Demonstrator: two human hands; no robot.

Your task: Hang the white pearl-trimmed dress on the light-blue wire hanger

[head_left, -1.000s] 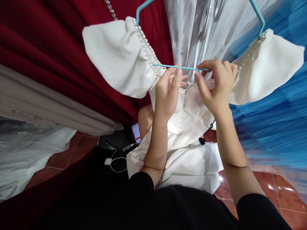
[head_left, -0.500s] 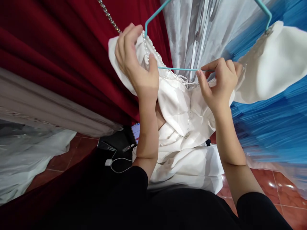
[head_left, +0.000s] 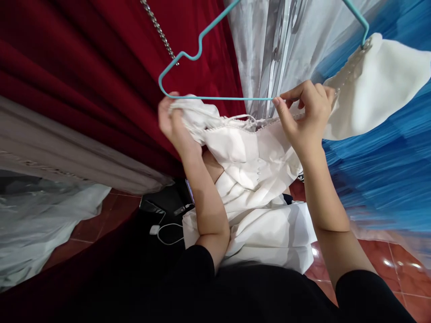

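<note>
Hanging garments filled the background: a red gown (head_left: 84,67) at left, a blue one (head_left: 387,170) at right, above red floor tiles (head_left: 370,260). The left hand (head_left: 175,125) clenched the white dress (head_left: 256,161) sleeve, already off the teal hanger (head_left: 202,45). The right hand (head_left: 306,121) pinched the neckline; the right sleeve remained hooked. No containers showed.

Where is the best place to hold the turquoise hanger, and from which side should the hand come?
Probably the bare left end of the hanger, from below: the white dress has slipped off that shoulder, leaving the wire loop clear, while its right end is covered by the sleeve.
</note>
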